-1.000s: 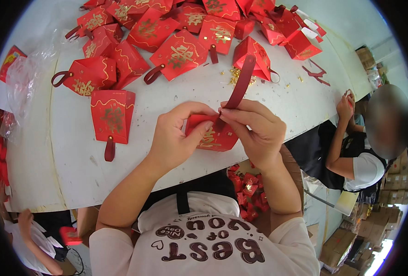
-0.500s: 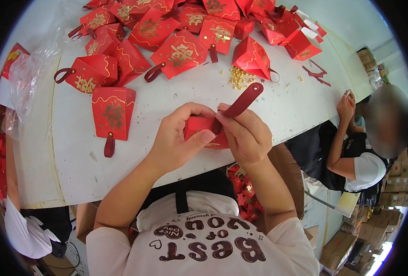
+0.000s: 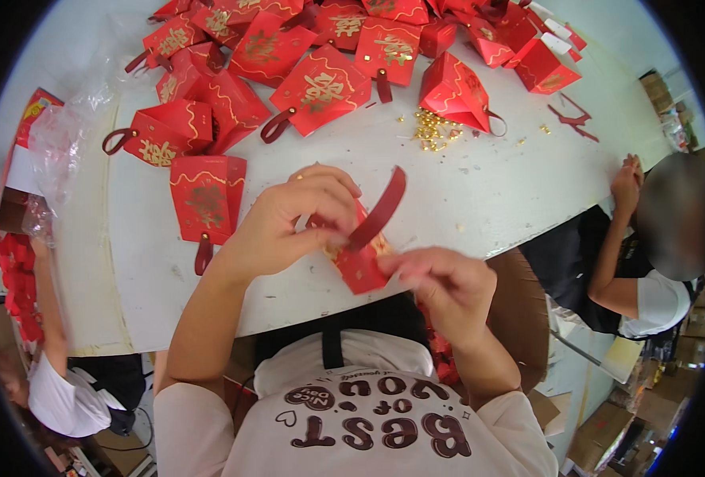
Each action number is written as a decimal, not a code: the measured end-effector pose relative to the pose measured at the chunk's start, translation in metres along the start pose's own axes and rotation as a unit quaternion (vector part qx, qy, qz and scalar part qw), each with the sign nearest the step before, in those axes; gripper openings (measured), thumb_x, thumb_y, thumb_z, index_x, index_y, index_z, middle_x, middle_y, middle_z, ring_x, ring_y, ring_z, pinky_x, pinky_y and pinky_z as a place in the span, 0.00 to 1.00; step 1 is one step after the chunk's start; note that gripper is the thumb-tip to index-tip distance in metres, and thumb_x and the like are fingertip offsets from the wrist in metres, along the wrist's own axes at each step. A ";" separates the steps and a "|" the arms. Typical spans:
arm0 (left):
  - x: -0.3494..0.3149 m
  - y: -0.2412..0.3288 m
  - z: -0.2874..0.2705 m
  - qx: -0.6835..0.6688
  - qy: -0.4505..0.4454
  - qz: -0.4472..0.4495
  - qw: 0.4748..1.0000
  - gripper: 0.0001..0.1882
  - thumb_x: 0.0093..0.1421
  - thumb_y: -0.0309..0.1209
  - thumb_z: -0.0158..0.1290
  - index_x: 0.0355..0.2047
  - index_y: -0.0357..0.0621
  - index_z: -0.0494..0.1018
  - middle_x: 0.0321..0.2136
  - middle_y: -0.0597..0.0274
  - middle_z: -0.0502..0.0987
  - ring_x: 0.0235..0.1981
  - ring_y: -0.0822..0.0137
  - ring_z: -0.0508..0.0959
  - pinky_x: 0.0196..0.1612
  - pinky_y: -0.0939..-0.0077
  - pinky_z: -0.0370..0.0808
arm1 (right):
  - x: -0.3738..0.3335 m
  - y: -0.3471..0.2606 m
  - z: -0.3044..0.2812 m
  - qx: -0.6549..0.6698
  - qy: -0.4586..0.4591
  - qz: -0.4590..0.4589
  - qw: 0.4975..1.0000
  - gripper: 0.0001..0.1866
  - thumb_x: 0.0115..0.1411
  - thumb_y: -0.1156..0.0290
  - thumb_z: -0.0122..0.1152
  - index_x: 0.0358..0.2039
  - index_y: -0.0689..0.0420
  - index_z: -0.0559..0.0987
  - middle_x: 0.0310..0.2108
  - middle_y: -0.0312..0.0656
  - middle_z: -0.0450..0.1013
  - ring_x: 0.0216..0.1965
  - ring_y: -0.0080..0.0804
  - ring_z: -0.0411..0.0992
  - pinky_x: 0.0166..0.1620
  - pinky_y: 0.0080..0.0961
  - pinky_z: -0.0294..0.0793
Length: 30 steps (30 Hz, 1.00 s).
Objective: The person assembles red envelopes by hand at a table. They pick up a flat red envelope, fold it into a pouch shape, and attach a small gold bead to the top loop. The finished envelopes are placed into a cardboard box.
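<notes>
A small red gift box (image 3: 362, 270) with gold print is tilted in front of me, just above the near part of the table. A dark red strap (image 3: 386, 205) rises from it to the upper right. My left hand (image 3: 293, 219) is closed around the box's far left side, its thumb near the foot of the strap. My right hand (image 3: 452, 286) has its fingertips at the box's right edge. Those fingers are smeared by motion, so whether they grip the box is unclear. A finished-looking red box (image 3: 207, 199) with a strap lies left of my left hand.
Several red boxes (image 3: 320, 89) with straps are heaped across the far side of the white table (image 3: 304, 306). Small gold studs (image 3: 436, 131) lie in a pile, with loose dark red straps (image 3: 572, 117) farther right. Clear plastic (image 3: 50, 151) is at left. Co-workers sit at both sides.
My right hand has let go of the strap and come down toward me to the box's right edge. The box has tipped more upright in my left hand. The whole view has shifted slightly.
</notes>
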<state>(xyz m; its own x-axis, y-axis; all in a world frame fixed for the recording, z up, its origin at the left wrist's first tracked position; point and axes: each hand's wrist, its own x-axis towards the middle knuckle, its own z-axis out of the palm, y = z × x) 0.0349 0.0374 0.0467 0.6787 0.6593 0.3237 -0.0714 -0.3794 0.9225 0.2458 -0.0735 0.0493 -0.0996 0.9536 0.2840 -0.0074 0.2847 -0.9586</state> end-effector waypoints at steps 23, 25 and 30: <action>0.025 -0.013 -0.008 -0.192 -0.183 -0.006 0.964 0.08 0.45 0.21 0.63 0.26 0.44 0.77 0.37 0.60 0.62 0.49 0.55 0.68 0.50 0.63 0.66 | 0.026 0.014 -0.001 0.153 -0.088 0.090 0.980 0.08 0.52 0.83 0.61 0.33 0.60 0.79 0.33 0.38 0.69 0.34 0.26 0.67 0.32 0.22 0.71; 0.022 -0.012 -0.004 -0.140 -0.079 -0.020 0.987 0.14 0.42 0.24 0.66 0.28 0.44 0.74 0.37 0.60 0.63 0.45 0.60 0.68 0.47 0.68 0.66 | 0.026 0.015 -0.001 0.152 -0.083 0.102 0.980 0.07 0.52 0.82 0.61 0.34 0.61 0.79 0.35 0.39 0.68 0.34 0.25 0.67 0.32 0.21 0.71; -0.001 -0.002 -0.005 0.002 0.008 -0.025 1.000 0.18 0.38 0.23 0.68 0.29 0.41 0.72 0.34 0.60 0.67 0.37 0.67 0.68 0.40 0.75 0.66 | 0.018 0.024 0.012 0.188 -0.026 0.088 0.978 0.07 0.52 0.85 0.59 0.31 0.62 0.77 0.38 0.39 0.67 0.28 0.22 0.72 0.29 0.19 0.74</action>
<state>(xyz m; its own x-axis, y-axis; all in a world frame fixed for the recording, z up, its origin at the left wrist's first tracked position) 0.0312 0.0407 0.0457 0.6690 0.6880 0.2811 -0.0354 -0.3483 0.9367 0.2318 -0.0507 0.0315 -0.1830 0.9754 0.1227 -0.3492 0.0522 -0.9356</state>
